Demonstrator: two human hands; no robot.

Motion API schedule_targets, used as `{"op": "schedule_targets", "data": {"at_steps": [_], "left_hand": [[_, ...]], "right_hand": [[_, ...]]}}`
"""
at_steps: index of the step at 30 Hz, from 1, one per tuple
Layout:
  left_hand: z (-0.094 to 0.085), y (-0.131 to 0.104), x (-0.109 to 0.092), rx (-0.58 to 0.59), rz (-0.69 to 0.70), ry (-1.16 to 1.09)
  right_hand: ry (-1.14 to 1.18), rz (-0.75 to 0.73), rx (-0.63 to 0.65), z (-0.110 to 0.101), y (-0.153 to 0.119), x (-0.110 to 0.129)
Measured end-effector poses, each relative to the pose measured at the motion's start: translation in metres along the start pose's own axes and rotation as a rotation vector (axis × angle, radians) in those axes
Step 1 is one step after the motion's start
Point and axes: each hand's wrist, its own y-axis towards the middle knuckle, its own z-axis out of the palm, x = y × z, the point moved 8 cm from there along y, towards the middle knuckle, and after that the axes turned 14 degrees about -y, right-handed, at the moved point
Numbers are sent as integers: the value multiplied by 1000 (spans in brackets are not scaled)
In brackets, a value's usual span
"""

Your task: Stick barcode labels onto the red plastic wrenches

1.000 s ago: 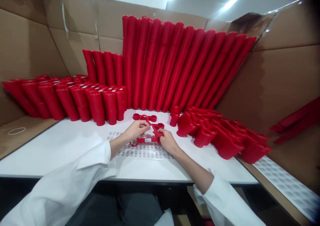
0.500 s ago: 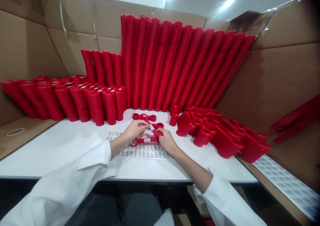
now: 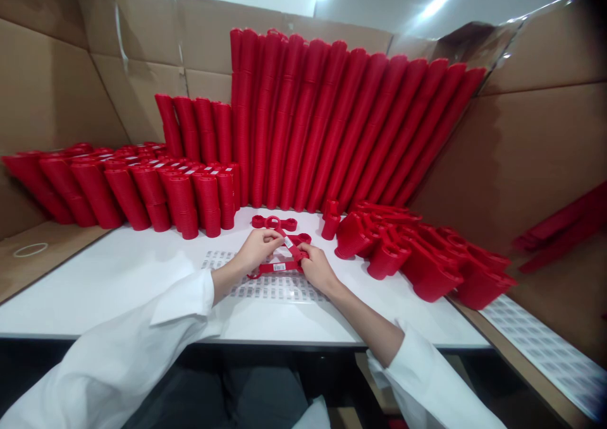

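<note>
Over the middle of the white table, my right hand (image 3: 318,268) grips one end of a red plastic piece (image 3: 295,251) that slants up to the left and bears a white label. My left hand (image 3: 258,248) touches this piece at the label, its thumb and fingers pinched together; whether they hold the label or the piece is too small to tell. Below, another red piece (image 3: 268,268) with a white label lies across a sheet of printed labels (image 3: 279,288). Just behind my hands lies a further red piece (image 3: 274,223).
Tall stacks of red pieces (image 3: 303,126) stand at the back, with shorter stacks (image 3: 183,205) at the left. Bundles of red pieces (image 3: 429,268) lie at the right, beside a second label sheet (image 3: 540,353). Cardboard walls (image 3: 535,138) surround the white table (image 3: 142,290).
My left hand has shifted very slightly to the right along with its sleeve. My right hand and the red piece it grips look almost unchanged.
</note>
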Motion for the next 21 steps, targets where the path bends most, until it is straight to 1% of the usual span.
{"op": "schedule_targets", "data": {"at_steps": [8,13,18,21], "left_hand": [[0,-2,0,-15,-12,24],[2,-4,-6,-6,12,51],[3,-7,-9,-11,-8,76],[4,-7,-11,-4,49,149]], "right_hand": [[2,0,3,0,0,0],[7,-10,-1,0,0,1],[14,-11,-2,-1,-1,2],[1,-7,0,-1,-1,2]]}}
